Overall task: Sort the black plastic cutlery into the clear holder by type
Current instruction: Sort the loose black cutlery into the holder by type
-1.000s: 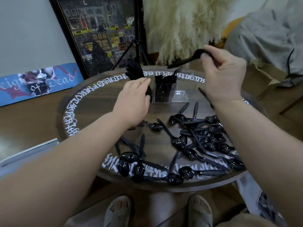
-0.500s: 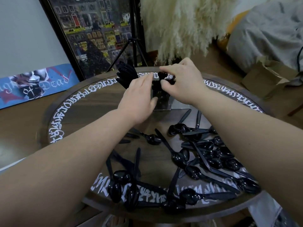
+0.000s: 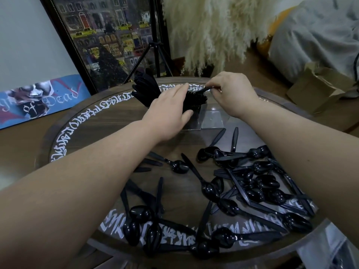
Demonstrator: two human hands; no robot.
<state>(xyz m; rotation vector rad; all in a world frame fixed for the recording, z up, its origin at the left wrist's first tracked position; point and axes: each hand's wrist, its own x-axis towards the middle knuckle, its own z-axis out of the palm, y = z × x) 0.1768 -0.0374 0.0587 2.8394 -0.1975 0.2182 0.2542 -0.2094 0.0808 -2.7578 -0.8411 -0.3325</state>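
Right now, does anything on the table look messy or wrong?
Yes. Black spoons lie scattered and crossing on the round table, unsorted. The clear holder looks empty on its right side. Nothing looks broken.

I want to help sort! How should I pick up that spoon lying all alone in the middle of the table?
Pinch the lone spoon by its thin handle, coming from above on the left. The handle lies flat and bare there, while the rounded bowl is wider.

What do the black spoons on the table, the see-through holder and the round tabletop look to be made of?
Black spoons: glossy moulded plastic, by the sharp highlights on the bowls.
Clear holder: transparent acrylic or similar plastic, flat panels with glinting edges.
Round tabletop: dark wood grain with white lettering, probably under glass or lacquer, since it reflects.
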